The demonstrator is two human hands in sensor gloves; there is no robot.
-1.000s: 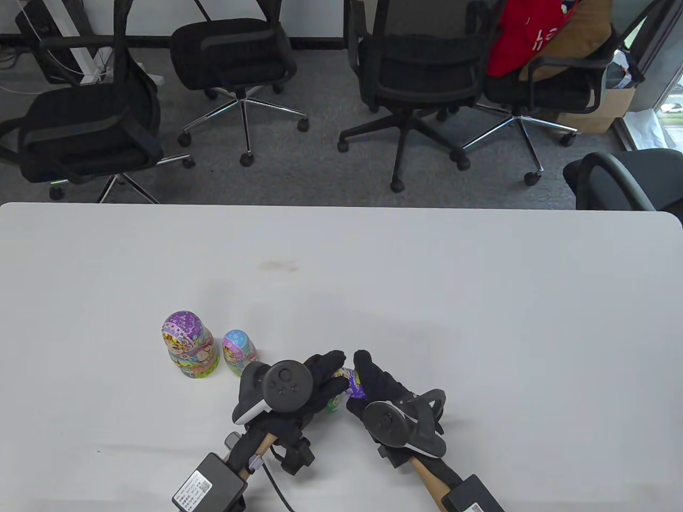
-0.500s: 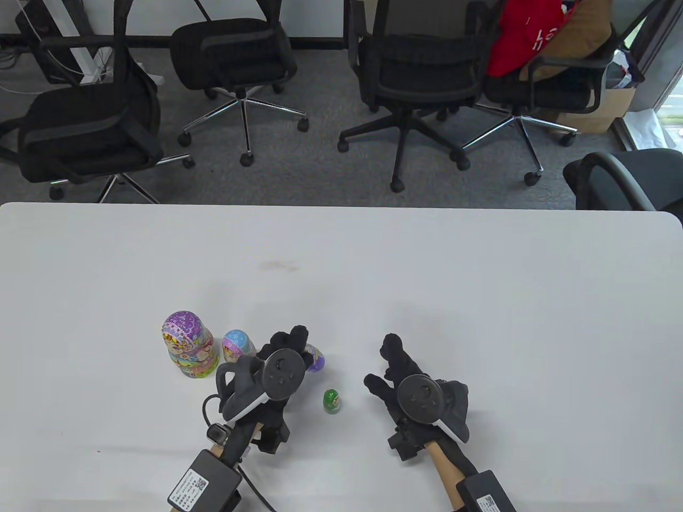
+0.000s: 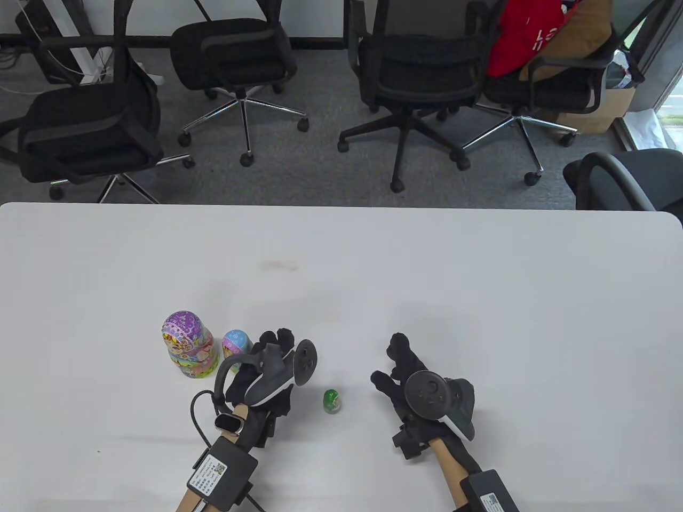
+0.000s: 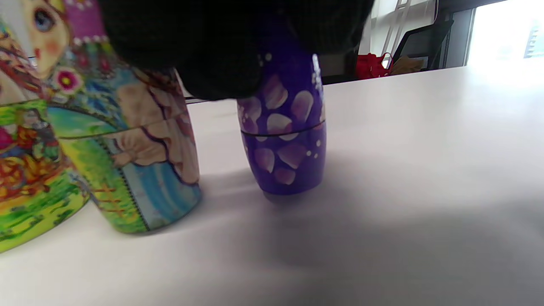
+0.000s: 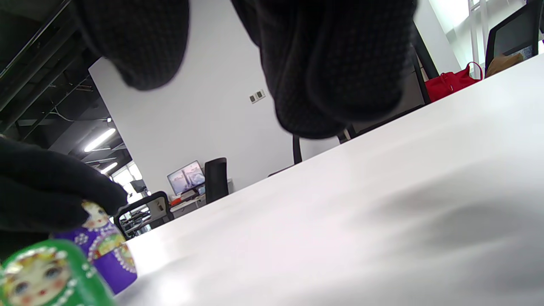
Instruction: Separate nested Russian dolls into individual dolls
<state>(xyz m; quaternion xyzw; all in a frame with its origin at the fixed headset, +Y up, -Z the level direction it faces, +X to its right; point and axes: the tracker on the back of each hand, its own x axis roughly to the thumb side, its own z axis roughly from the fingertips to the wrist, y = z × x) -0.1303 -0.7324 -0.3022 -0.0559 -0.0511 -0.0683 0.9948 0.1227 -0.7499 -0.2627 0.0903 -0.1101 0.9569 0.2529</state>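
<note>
On the white table (image 3: 480, 277), near its front edge, four dolls are out on show. Far left stands the largest doll (image 3: 189, 345), upright, purple-capped with a busy painted body. Just beside it on the right is the blue doll (image 3: 236, 344), also upright, partly tucked behind the left hand (image 3: 267, 373). That left hand is down over the purple doll (image 4: 282, 136): in the left wrist view the gloved fingers (image 4: 221, 46) cover its top, gripping it from above, and the doll stands upright on the table with its seam line closed, close beside the blue doll but not touching it. From the table view this purple doll is hidden under the hand and tracker.

Over in the middle, the tiny green doll (image 3: 332, 401) stands alone and upright between the two hands, touched by neither. The right wrist view catches it low in the corner, face to the camera, with the purple doll behind it under the other glove.

The right hand (image 3: 405, 378) sits apart to the right, holding nothing, fingers loosely spread and pointing away across the table, hanging just above the surface in its own camera.

Beyond the table, black office chairs (image 3: 421, 69) line the grey carpet, one draped with a red bag (image 3: 520, 37).
</note>
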